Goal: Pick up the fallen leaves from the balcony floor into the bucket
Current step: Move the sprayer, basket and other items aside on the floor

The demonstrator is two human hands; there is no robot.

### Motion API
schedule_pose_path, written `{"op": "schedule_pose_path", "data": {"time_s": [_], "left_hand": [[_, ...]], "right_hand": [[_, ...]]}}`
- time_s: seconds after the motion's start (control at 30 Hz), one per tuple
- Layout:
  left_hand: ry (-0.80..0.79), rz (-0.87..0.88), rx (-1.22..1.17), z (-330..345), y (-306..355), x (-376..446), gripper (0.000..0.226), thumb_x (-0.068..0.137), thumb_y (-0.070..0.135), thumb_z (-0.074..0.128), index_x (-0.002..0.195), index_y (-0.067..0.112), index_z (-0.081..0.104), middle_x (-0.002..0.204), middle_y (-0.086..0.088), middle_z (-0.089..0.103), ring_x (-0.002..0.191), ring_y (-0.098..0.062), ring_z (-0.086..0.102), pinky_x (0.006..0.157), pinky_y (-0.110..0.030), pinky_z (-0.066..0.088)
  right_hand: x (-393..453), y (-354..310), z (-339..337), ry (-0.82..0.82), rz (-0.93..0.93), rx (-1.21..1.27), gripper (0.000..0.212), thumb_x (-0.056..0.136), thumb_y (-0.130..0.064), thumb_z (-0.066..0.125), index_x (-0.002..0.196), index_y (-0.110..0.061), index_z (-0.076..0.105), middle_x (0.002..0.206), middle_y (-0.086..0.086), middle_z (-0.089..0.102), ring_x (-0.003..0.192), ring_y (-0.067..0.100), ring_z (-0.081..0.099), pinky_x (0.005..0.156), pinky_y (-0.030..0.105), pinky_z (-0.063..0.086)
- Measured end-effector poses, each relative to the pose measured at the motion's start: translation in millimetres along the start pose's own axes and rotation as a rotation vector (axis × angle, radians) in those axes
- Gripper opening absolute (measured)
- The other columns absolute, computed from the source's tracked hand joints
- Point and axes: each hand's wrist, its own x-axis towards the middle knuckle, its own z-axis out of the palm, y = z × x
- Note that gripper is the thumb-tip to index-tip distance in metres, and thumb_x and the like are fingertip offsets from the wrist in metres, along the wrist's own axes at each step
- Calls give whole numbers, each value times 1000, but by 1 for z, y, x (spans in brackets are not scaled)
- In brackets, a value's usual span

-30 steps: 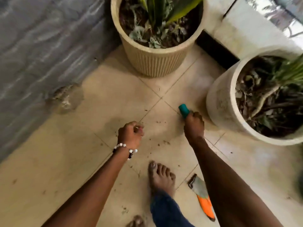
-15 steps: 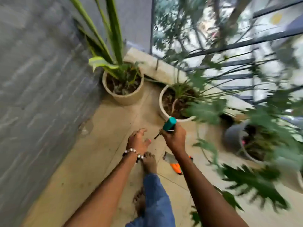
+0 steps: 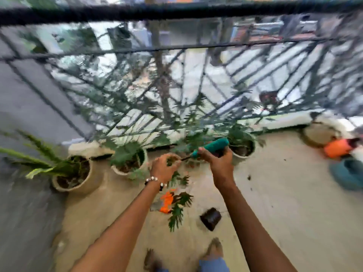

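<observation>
The right hand (image 3: 220, 163) gripped a teal-handled tool (image 3: 211, 147), the left hand (image 3: 164, 166) curled around something indistinct, and the teal bucket (image 3: 347, 173) lay at three o'clock, nearer the right hand.

R hand (image 3: 220, 163) grips teal tool (image 3: 211, 147), L hand (image 3: 163, 167) curled, pots by railing (image 3: 176, 48)

Soft daylight is coming in through the railing (image 3: 176, 61) from twelve o'clock, shadows are staying faint, while heavy motion blur and wide-angle bending are smearing everything, worst toward the edges.
</observation>
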Motion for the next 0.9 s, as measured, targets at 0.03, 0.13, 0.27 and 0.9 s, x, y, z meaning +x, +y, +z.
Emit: {"op": "schedule_pose_path", "data": {"time_s": [0.03, 0.13, 0.27, 0.9], "left_hand": [[-62, 72, 15, 22, 33, 0, 9, 82, 29, 75, 88, 33, 69, 90, 1, 74, 86, -18, 67, 76, -29, 51], [-254, 205, 29, 88, 112, -1, 9, 82, 27, 75, 88, 23, 69, 82, 0, 70, 74, -15, 62, 66, -26, 47], [-398, 234, -136, 200, 217, -8, 9, 85, 13, 73, 80, 20, 70, 66, 5, 69, 57, -9, 61, 59, -29, 51], [-830, -461, -613, 689, 534, 6, 13, 95, 6, 56, 93, -6, 60, 62, -13, 69, 43, -14, 62, 41, -20, 49]], "right_hand": [[4, -17, -37, 74, -8, 68, 30, 75, 6, 75, 97, -7, 60, 86, 3, 66, 75, 6, 67, 77, 25, 58], [16, -47, -143, 272, -27, 206, 25, 76, 3, 76, 96, -4, 61, 89, 11, 66, 78, 20, 65, 70, 30, 59], [26, -82, -290, 472, -36, 407, 19, 82, -1, 72, 90, -7, 56, 90, 15, 61, 76, 26, 63, 58, 29, 56], [120, -130, -781, 975, 92, 944, 29, 88, -7, 68, 110, -1, 49, 108, 23, 54, 91, 39, 64, 68, 43, 61]]}}
